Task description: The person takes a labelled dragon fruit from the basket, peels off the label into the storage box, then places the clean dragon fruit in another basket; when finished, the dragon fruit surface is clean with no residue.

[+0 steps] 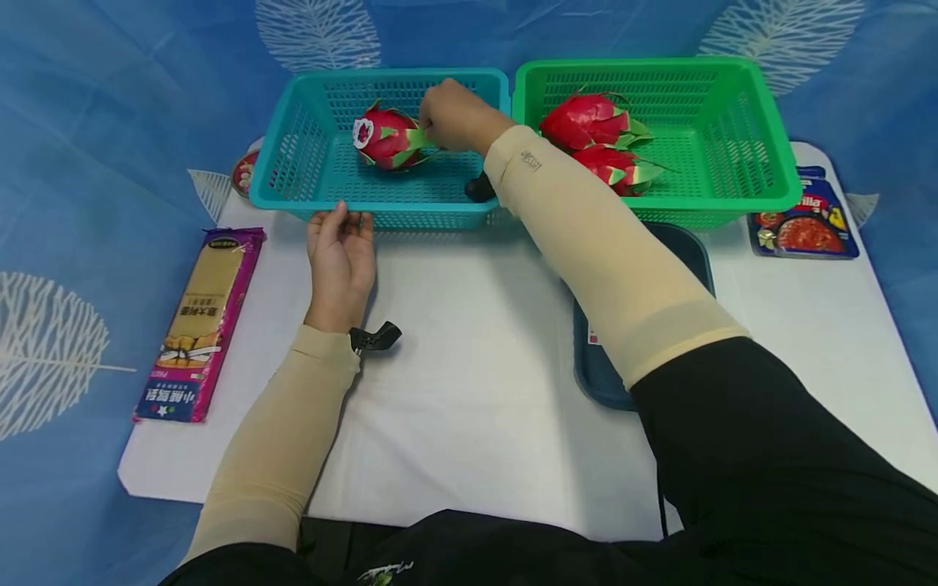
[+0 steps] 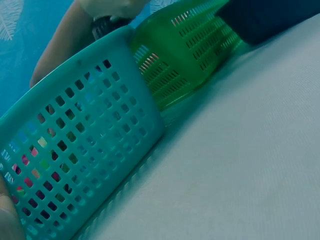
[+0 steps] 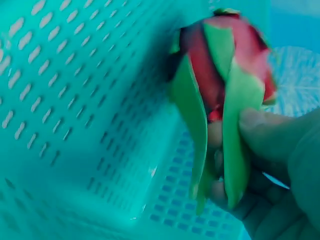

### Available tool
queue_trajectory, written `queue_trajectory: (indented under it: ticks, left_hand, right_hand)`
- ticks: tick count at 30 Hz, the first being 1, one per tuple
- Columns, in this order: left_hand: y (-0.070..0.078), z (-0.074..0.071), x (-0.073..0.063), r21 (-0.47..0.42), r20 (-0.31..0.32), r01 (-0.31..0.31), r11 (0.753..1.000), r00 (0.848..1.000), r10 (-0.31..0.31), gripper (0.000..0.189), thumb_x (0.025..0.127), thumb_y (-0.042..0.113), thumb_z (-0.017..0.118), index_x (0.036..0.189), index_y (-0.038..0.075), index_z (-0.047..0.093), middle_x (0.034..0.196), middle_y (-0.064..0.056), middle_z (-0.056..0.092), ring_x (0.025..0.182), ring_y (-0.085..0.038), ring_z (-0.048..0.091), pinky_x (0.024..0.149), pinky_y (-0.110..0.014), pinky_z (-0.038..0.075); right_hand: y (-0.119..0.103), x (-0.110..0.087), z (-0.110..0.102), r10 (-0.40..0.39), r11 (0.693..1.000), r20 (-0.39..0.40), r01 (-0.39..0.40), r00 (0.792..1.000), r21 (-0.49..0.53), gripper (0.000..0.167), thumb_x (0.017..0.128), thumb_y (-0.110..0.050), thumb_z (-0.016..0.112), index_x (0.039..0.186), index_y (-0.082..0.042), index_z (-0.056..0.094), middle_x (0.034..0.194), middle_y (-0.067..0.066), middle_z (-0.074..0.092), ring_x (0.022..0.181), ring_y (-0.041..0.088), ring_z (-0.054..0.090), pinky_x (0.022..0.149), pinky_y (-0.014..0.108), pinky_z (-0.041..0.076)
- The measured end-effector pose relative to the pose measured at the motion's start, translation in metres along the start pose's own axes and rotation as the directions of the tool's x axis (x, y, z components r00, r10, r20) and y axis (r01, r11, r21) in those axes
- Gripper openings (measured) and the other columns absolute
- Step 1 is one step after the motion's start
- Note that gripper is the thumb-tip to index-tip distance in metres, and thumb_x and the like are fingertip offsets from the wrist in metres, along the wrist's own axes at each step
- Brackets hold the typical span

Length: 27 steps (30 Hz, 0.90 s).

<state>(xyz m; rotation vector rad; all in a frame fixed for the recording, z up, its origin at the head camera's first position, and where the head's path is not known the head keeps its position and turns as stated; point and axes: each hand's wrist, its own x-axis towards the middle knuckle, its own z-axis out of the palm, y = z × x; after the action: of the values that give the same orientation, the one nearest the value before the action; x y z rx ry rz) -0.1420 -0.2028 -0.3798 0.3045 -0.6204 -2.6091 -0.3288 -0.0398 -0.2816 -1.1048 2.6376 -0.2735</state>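
Observation:
My right hand (image 1: pixel 458 114) reaches into the blue-green basket (image 1: pixel 381 218) and pinches the green leafy end of a red dragon fruit (image 1: pixel 388 138). In the right wrist view, thumb and fingers close on the long scales of this dragon fruit (image 3: pixel 227 60). A white ring-shaped mark shows on its far end. My left hand (image 1: pixel 343 264), palm up, holds the front rim of the same basket, its thumb over the rim and fingers against the wall below. Only a bit of the left hand (image 2: pixel 7 215) enters the left wrist view, beside the basket's perforated wall (image 2: pixel 85 135).
To the right stands a green basket (image 1: pixel 733 155) with two dragon fruits (image 1: pixel 586 122). A dark blue tray (image 1: pixel 604 374) lies partly under my right forearm. A noodle packet (image 1: pixel 198 325) is at left, a sauce pouch (image 1: pixel 806 216) at right, a round tin (image 1: pixel 244 173) behind the blue-green basket's left end.

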Motion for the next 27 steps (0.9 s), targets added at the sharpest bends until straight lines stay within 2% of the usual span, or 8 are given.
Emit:
queue_trajectory:
  ticks: [4, 6, 8, 11, 17, 21, 24, 27]
  left_hand:
    - [-0.001, 0.000, 0.000, -0.024, -0.017, 0.007, 1.000, 1.000, -0.008, 0.018, 0.104, -0.007, 0.059, 0.104, 0.004, 0.044, 0.101, -0.014, 0.051, 0.088, -0.025, 0.057, 0.088, -0.035, 0.055]
    - [-0.001, 0.000, 0.001, -0.028, -0.021, 0.006, 1.000, 1.000, -0.006, 0.018, 0.104, -0.007, 0.059, 0.104, 0.004, 0.044, 0.100, -0.014, 0.052, 0.088, -0.024, 0.057, 0.087, -0.034, 0.055]
    - [-0.001, 0.000, 0.001, -0.022, -0.017, 0.003, 1.000, 1.000, -0.003, 0.018, 0.105, -0.006, 0.058, 0.104, 0.004, 0.043, 0.099, -0.014, 0.052, 0.087, -0.024, 0.057, 0.087, -0.034, 0.055]
    - [0.000, 0.000, 0.000, -0.028, -0.016, 0.009, 1.000, 1.000, -0.009, 0.018, 0.105, -0.007, 0.058, 0.104, 0.004, 0.043, 0.100, -0.015, 0.052, 0.087, -0.024, 0.057, 0.087, -0.034, 0.056]
    - [0.000, -0.001, 0.000, -0.061, -0.033, 0.010, 0.998, 0.999, -0.012, 0.017, 0.104, -0.008, 0.058, 0.106, 0.003, 0.045, 0.101, -0.015, 0.052, 0.087, -0.025, 0.057, 0.085, -0.035, 0.056]
    - [-0.001, -0.002, 0.000, -0.057, -0.034, 0.007, 0.998, 0.999, -0.008, 0.018, 0.104, -0.008, 0.058, 0.106, 0.003, 0.044, 0.103, -0.016, 0.050, 0.088, -0.026, 0.056, 0.086, -0.035, 0.056]
    - [-0.001, -0.002, 0.000, -0.055, -0.037, 0.008, 0.998, 0.999, -0.011, 0.018, 0.104, -0.008, 0.058, 0.107, 0.003, 0.044, 0.103, -0.016, 0.051, 0.089, -0.026, 0.056, 0.086, -0.035, 0.056]
    - [-0.002, -0.001, 0.000, -0.046, -0.038, 0.009, 0.999, 0.999, -0.011, 0.018, 0.104, -0.007, 0.059, 0.108, 0.003, 0.045, 0.103, -0.016, 0.051, 0.089, -0.025, 0.057, 0.087, -0.034, 0.056]
  right_hand:
    - [0.003, -0.014, -0.010, -0.044, 0.998, -0.030, 0.045, 0.999, 0.039, 0.032, 0.114, -0.012, 0.048, 0.130, 0.000, 0.073, 0.114, 0.017, 0.073, 0.099, 0.025, 0.066, 0.097, 0.036, 0.049]
    - [0.002, -0.020, -0.014, -0.064, 0.997, -0.053, 0.067, 0.997, 0.043, 0.033, 0.113, -0.014, 0.050, 0.138, -0.002, 0.068, 0.123, 0.016, 0.072, 0.113, 0.028, 0.066, 0.117, 0.038, 0.036]
    - [0.000, -0.026, -0.017, -0.069, 0.996, -0.096, 0.074, 0.993, 0.049, 0.033, 0.114, -0.017, 0.050, 0.138, -0.004, 0.069, 0.122, 0.014, 0.073, 0.116, 0.027, 0.065, 0.124, 0.036, 0.020]
    - [-0.004, -0.036, -0.018, -0.064, 0.994, -0.186, 0.080, 0.980, 0.080, 0.033, 0.113, -0.020, 0.051, 0.135, -0.007, 0.072, 0.121, 0.009, 0.074, 0.115, 0.023, 0.065, 0.125, 0.033, 0.012]
    - [-0.007, -0.059, -0.022, -0.019, 0.982, -0.311, 0.077, 0.950, 0.175, 0.032, 0.111, -0.024, 0.054, 0.132, -0.011, 0.074, 0.121, 0.003, 0.074, 0.109, 0.013, 0.066, 0.122, 0.025, 0.014]
    - [-0.006, -0.074, -0.026, -0.006, 0.958, -0.341, 0.103, 0.940, 0.269, 0.031, 0.110, -0.022, 0.055, 0.128, -0.009, 0.076, 0.121, 0.002, 0.073, 0.105, 0.012, 0.064, 0.100, 0.022, 0.043]
    - [-0.006, -0.086, -0.029, -0.002, 0.936, -0.359, 0.129, 0.933, 0.329, 0.030, 0.110, -0.021, 0.054, 0.126, -0.007, 0.076, 0.120, 0.003, 0.073, 0.103, 0.011, 0.063, 0.089, 0.023, 0.050]
    - [-0.010, -0.097, -0.033, 0.009, 0.902, -0.378, 0.156, 0.926, 0.402, 0.030, 0.109, -0.020, 0.055, 0.125, -0.006, 0.076, 0.117, 0.003, 0.072, 0.102, 0.011, 0.064, 0.090, 0.023, 0.051]
